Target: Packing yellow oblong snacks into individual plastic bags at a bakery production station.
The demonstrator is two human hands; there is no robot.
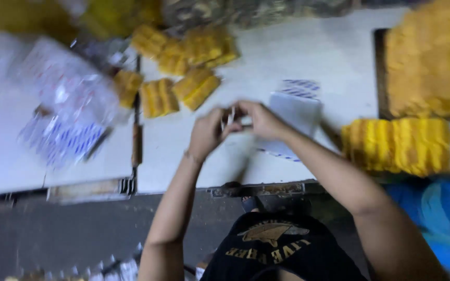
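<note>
Hands first, from the head camera: I am holding my left hand [205,132] and my right hand [260,120] together over the middle of the white tabletop [266,52], fingertips meeting. Between them I am pinching a small, thin, pale item [228,117]; both hands are curled closed around it, thumbs pressing toward the fingers. Motion blur is keeping me from telling what the item is exactly.

Just beyond my right hand a stack of white sachets with blue print [294,109] is lying flat on the tabletop. To the right of it, a row of yellow ridged wafer-like blocks [397,144] is sitting near the tabletop's front edge, and behind that a dark tray piled with more yellow pieces [430,57] is filling the far right corner.

Farther back, left of centre, several loose yellow blocks [183,73] are lying scattered. On the left, across a gap in the surface, a heap of clear plastic wrappers with blue and red print [63,104] is spreading over a second white panel.

Below my right forearm a blue cloth [438,213] is showing beside my black shirt.
</note>
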